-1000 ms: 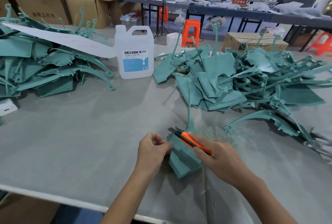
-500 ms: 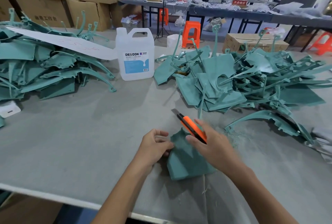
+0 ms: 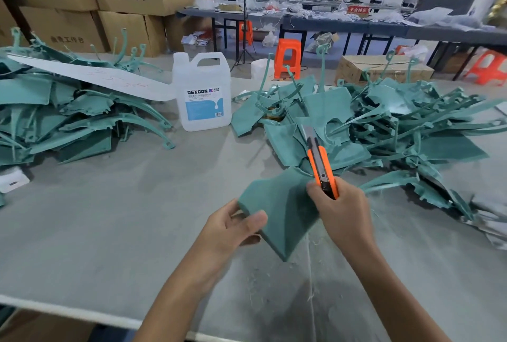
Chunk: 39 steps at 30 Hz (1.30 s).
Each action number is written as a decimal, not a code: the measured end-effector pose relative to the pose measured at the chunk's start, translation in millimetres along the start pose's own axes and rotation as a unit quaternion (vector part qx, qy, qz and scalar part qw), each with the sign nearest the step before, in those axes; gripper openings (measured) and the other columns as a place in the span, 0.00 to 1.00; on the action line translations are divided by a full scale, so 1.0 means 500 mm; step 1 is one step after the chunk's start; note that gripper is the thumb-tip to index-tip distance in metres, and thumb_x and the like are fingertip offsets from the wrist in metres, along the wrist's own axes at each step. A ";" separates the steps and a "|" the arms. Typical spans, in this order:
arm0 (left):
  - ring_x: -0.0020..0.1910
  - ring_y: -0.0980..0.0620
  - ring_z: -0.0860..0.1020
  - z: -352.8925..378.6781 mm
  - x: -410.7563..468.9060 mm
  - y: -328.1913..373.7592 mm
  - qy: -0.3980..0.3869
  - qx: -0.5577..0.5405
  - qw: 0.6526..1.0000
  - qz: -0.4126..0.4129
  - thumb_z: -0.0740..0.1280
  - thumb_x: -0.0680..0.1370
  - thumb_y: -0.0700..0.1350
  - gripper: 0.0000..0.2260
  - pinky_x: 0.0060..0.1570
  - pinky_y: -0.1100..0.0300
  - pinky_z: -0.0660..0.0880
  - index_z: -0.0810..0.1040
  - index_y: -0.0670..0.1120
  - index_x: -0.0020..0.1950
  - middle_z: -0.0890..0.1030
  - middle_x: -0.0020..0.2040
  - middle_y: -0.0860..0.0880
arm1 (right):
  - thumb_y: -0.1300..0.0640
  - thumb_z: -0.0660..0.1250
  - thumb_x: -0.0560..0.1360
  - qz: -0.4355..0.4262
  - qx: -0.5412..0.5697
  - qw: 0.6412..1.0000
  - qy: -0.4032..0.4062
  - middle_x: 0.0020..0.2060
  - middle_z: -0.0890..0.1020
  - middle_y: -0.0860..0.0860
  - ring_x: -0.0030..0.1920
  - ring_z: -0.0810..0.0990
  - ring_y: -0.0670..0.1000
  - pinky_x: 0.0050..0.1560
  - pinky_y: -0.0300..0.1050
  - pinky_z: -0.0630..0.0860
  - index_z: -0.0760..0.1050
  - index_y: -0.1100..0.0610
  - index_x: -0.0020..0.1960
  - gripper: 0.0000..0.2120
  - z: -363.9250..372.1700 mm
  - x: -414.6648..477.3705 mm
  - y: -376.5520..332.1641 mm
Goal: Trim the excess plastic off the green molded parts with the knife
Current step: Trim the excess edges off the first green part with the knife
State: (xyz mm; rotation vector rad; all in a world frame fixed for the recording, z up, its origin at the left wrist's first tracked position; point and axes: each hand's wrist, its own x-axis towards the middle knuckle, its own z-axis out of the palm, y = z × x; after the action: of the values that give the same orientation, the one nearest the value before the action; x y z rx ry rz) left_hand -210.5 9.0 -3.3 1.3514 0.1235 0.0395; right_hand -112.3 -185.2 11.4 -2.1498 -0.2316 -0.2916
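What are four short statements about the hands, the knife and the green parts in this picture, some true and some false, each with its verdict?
1. The right hand grips the orange knife. True.
2. The left hand lies flat on the table, holding nothing. False: it holds the green part by its near left edge, thumb on top.
3. The white jug stands upright between the left pile and the right pile of green parts. True.
4. The orange knife points toward the person. False: its tip points away, toward the right pile.
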 end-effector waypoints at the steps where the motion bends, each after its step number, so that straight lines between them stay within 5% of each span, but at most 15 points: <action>1: 0.51 0.50 0.84 0.010 -0.001 -0.002 0.004 0.006 1.000 0.010 0.75 0.71 0.50 0.20 0.51 0.58 0.80 0.80 0.45 0.61 0.86 0.55 0.47 | 0.47 0.69 0.77 0.004 0.015 1.000 0.004 0.23 0.65 0.46 0.26 0.61 0.46 0.30 0.46 0.62 0.62 0.53 0.31 0.23 0.001 -0.005 0.003; 5: 0.52 0.55 0.83 0.032 0.007 -0.006 0.059 0.045 0.994 0.084 0.70 0.74 0.48 0.13 0.53 0.62 0.78 0.83 0.47 0.57 0.86 0.54 0.50 | 0.44 0.68 0.78 -0.014 0.015 0.998 -0.059 0.25 0.69 0.48 0.27 0.67 0.49 0.30 0.52 0.65 0.66 0.56 0.36 0.21 -0.001 -0.026 0.008; 12: 0.37 0.59 0.75 0.003 0.028 -0.022 0.102 0.206 0.964 0.131 0.65 0.77 0.59 0.08 0.38 0.60 0.72 0.80 0.67 0.54 0.82 0.39 0.59 | 0.30 0.57 0.76 -0.060 0.056 0.991 -0.108 0.32 0.79 0.50 0.29 0.77 0.49 0.33 0.55 0.76 0.74 0.40 0.50 0.16 -0.045 -0.085 -0.011; 15: 0.34 0.58 0.75 -0.002 0.030 -0.043 0.109 0.229 0.962 0.103 0.64 0.76 0.57 0.06 0.37 0.58 0.74 0.81 0.66 0.47 0.80 0.35 0.57 | 0.32 0.55 0.78 -0.095 -0.005 0.985 -0.147 0.34 0.80 0.49 0.28 0.76 0.48 0.29 0.44 0.70 0.72 0.42 0.48 0.16 -0.043 -0.109 -0.014; 19: 0.36 0.52 0.75 -0.010 0.029 -0.061 0.095 0.230 0.966 0.073 0.65 0.75 0.58 0.08 0.42 0.43 0.76 0.81 0.57 0.47 0.80 0.36 0.52 | 0.32 0.53 0.77 -0.096 -0.040 0.978 -0.183 0.35 0.80 0.50 0.28 0.75 0.50 0.28 0.42 0.67 0.72 0.43 0.47 0.18 -0.045 -0.114 -0.017; 25: 0.34 0.55 0.71 -0.024 0.027 -0.071 0.084 0.276 0.955 0.074 0.63 0.76 0.62 0.12 0.37 0.55 0.71 0.78 0.55 0.45 0.76 0.34 0.54 | 0.32 0.53 0.79 -0.100 -0.102 0.967 -0.212 0.32 0.78 0.49 0.28 0.74 0.47 0.29 0.44 0.69 0.70 0.44 0.45 0.18 -0.051 -0.099 -0.026; 28: 0.34 0.54 0.72 -0.019 0.026 -0.072 0.091 0.280 0.953 0.075 0.62 0.75 0.63 0.13 0.36 0.50 0.73 0.79 0.56 0.46 0.77 0.35 0.54 | 0.31 0.50 0.78 -0.110 -0.197 0.951 -0.209 0.29 0.77 0.48 0.27 0.75 0.46 0.28 0.40 0.71 0.70 0.44 0.45 0.19 -0.062 -0.074 -0.033; 33: 0.32 0.55 0.69 -0.016 0.017 -0.072 0.086 0.308 0.944 0.085 0.63 0.78 0.59 0.05 0.33 0.59 0.67 0.78 0.67 0.49 0.74 0.32 0.56 | 0.34 0.51 0.81 -0.084 -0.349 0.920 -0.156 0.30 0.75 0.45 0.29 0.74 0.43 0.26 0.38 0.65 0.72 0.47 0.47 0.20 -0.127 -0.013 -0.042; 39: 0.25 0.58 0.65 -0.008 0.014 -0.062 0.099 0.373 0.916 0.107 0.66 0.82 0.49 0.18 0.26 0.66 0.62 0.74 0.73 0.40 0.69 0.25 0.59 | 0.31 0.54 0.77 -0.120 -0.251 0.939 -0.202 0.29 0.78 0.45 0.30 0.76 0.44 0.27 0.36 0.65 0.73 0.45 0.44 0.20 -0.135 -0.048 -0.084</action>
State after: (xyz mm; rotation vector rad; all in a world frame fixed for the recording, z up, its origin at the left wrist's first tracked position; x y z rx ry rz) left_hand -205.3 6.7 -35.0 2.1231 0.1698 0.3453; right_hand -154.6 -219.4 74.2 -2.6822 -0.7243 -0.0389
